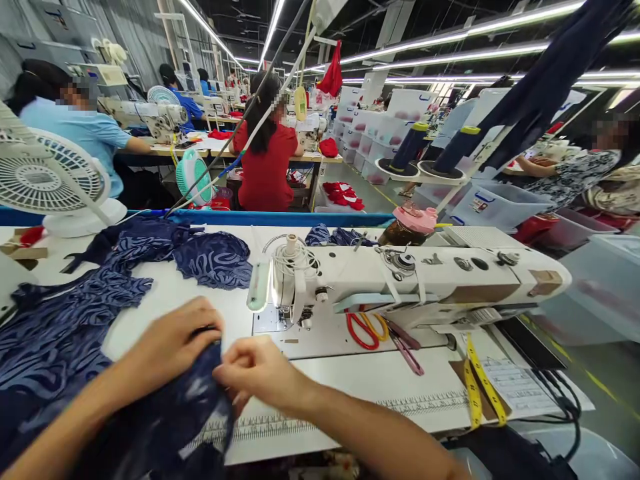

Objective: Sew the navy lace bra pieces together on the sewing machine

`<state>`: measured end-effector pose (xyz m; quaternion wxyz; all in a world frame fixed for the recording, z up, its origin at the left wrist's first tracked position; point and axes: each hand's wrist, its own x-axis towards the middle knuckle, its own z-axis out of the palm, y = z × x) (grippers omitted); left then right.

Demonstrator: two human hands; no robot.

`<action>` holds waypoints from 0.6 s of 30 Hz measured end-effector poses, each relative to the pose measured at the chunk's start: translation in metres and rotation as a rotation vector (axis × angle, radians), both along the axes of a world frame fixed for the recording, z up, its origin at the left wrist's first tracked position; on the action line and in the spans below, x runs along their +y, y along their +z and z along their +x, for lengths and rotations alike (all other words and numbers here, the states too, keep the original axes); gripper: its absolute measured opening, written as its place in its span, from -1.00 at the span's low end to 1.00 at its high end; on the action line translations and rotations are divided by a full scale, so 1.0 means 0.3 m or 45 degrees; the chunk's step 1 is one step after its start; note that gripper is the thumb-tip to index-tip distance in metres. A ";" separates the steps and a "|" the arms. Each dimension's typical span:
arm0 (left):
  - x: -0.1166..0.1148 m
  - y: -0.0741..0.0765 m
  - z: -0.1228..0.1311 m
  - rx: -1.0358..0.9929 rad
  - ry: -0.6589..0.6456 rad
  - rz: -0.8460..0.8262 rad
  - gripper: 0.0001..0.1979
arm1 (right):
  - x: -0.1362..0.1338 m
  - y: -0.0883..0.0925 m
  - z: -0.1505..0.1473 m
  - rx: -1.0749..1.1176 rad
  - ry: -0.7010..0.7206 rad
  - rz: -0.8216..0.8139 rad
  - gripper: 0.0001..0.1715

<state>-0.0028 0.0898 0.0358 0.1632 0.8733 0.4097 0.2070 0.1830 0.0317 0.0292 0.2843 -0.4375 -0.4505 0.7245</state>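
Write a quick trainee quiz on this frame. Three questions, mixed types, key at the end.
1. True or false: the left hand and the right hand both hold the dark blue cloth.

2. Multiple choice: seen in this picture, where does the large patterned pile lie relative to the nearest sewing machine?
A) On top of it
B) To its left
C) To its right

3. Fill in the blank: the jar behind that machine has a ____ lid.

Key: 1. True. 2. B. 3. Pink.
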 end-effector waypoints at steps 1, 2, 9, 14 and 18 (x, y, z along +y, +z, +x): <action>0.037 -0.032 0.062 0.050 -0.040 -0.238 -0.75 | 0.015 -0.039 0.052 -0.203 -0.024 -0.015 -0.69; 0.062 -0.066 0.121 0.067 -0.037 -0.301 -0.76 | 0.024 -0.074 0.102 -0.434 -0.002 0.026 -0.73; 0.070 -0.198 0.321 0.084 0.124 -0.381 -0.86 | -0.035 -0.149 0.264 -1.207 -0.029 0.742 -0.95; 0.069 -0.172 0.317 0.096 0.257 -0.328 -0.77 | -0.053 -0.178 0.284 -1.429 0.049 1.331 -0.66; -0.027 -0.160 0.286 0.151 0.068 0.050 -0.77 | -0.054 -0.202 0.298 -1.402 0.012 1.366 -0.66</action>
